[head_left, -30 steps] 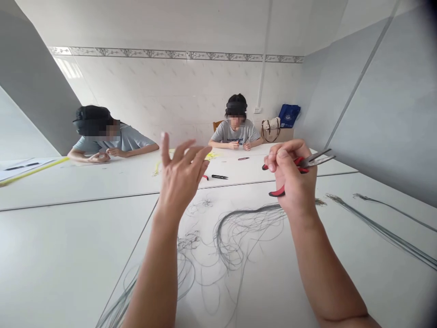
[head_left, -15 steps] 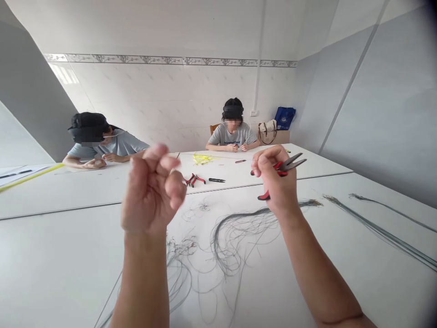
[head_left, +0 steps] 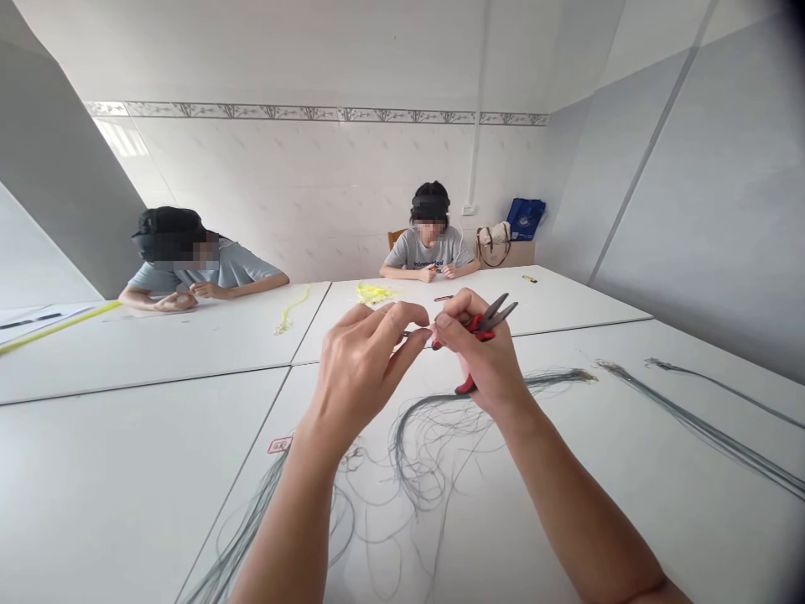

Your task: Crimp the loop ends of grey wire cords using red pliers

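My right hand [head_left: 481, 356] is closed around red-handled pliers [head_left: 485, 320], whose metal jaws point up and right. My left hand [head_left: 365, 365] is raised in front of me, its thumb and fingers pinched together right against my right thumb. What the fingertips pinch is too thin to make out, perhaps a strand of wire. Both hands hover above the white table [head_left: 126, 470]. Beneath them lie loose loops of thin grey wire [head_left: 428, 453].
Straight bundles of grey wire [head_left: 704, 428] lie at the right. Two people sit at the far tables, one at the left [head_left: 189, 260], one at the middle [head_left: 431, 239]. Yellow strands [head_left: 372, 292] lie there. Bags [head_left: 512, 231] stand by the back wall.
My left hand went from spread open to a loose fist, then moved right to meet my right hand. My right hand with the pliers moved left and down.
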The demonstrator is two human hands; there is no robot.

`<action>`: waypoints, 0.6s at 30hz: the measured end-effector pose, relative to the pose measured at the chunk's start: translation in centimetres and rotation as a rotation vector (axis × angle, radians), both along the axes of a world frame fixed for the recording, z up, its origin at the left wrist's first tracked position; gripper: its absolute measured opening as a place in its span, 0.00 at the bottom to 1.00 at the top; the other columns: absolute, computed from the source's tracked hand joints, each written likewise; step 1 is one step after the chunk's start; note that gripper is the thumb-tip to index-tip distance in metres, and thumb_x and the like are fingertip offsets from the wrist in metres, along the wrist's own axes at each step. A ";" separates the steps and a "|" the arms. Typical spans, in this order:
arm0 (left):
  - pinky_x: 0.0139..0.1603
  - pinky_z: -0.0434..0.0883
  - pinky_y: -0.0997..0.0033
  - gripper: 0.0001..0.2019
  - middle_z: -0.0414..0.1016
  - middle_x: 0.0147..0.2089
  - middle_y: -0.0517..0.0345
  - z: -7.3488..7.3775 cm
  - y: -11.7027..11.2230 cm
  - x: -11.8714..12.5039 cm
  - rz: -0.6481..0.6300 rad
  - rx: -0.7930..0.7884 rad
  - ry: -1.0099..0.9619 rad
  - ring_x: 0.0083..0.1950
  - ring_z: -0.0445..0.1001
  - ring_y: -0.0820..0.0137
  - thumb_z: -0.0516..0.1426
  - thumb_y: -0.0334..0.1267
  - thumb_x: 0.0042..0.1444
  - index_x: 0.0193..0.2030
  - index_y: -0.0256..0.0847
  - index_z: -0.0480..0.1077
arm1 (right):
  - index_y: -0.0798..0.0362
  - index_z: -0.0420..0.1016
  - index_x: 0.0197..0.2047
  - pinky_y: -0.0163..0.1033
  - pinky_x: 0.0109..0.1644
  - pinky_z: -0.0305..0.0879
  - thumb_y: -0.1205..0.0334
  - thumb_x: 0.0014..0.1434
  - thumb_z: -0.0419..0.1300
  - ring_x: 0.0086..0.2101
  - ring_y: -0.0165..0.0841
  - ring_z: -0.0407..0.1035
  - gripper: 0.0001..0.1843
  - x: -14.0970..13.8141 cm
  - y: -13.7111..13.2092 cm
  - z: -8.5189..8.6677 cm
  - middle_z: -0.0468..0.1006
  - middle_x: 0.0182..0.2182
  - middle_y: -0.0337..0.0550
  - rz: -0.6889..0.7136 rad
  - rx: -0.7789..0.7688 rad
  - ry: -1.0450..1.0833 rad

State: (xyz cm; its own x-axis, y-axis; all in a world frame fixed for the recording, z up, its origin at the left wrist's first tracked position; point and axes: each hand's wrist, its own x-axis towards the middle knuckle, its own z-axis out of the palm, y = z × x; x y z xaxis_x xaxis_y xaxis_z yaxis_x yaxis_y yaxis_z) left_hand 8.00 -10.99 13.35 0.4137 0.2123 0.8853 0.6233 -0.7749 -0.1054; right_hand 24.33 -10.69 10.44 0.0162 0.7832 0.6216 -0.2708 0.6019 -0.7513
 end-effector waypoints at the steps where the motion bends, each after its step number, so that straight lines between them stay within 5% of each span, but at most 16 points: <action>1: 0.30 0.62 0.71 0.03 0.70 0.24 0.67 0.0 0.0 0.0 -0.008 0.034 -0.025 0.24 0.61 0.74 0.58 0.34 0.67 0.40 0.43 0.71 | 0.50 0.67 0.31 0.36 0.34 0.58 0.54 0.63 0.67 0.28 0.27 0.58 0.15 0.0 0.0 0.0 0.63 0.23 0.32 0.059 -0.018 0.005; 6: 0.24 0.56 0.74 0.05 0.58 0.20 0.71 0.1 -0.4 0.0 -0.127 0.007 -0.171 0.21 0.53 0.78 0.62 0.30 0.62 0.37 0.44 0.73 | 0.49 0.63 0.33 0.37 0.35 0.61 0.51 0.66 0.61 0.25 0.27 0.55 0.16 0.2 -0.2 0.2 0.56 0.21 0.30 0.205 -0.046 -0.056; 15: 0.22 0.52 0.73 0.05 0.47 0.21 0.70 0.3 -0.8 -0.5 -0.186 -0.146 -0.336 0.22 0.47 0.78 0.63 0.30 0.59 0.35 0.44 0.76 | 0.45 0.60 0.49 0.35 0.30 0.59 0.59 0.72 0.51 0.27 0.28 0.55 0.04 1.8 -1.8 0.9 0.60 0.32 0.34 -0.189 0.144 -0.452; 18: 0.23 0.53 0.73 0.05 0.47 0.21 0.70 0.3 -0.9 -0.5 -0.182 -0.158 -0.334 0.22 0.48 0.78 0.63 0.29 0.60 0.35 0.44 0.75 | 0.45 0.61 0.54 0.38 0.37 0.64 0.58 0.74 0.49 0.30 0.29 0.60 0.08 1.9 -2.2 1.1 0.64 0.35 0.37 -0.299 0.233 -0.599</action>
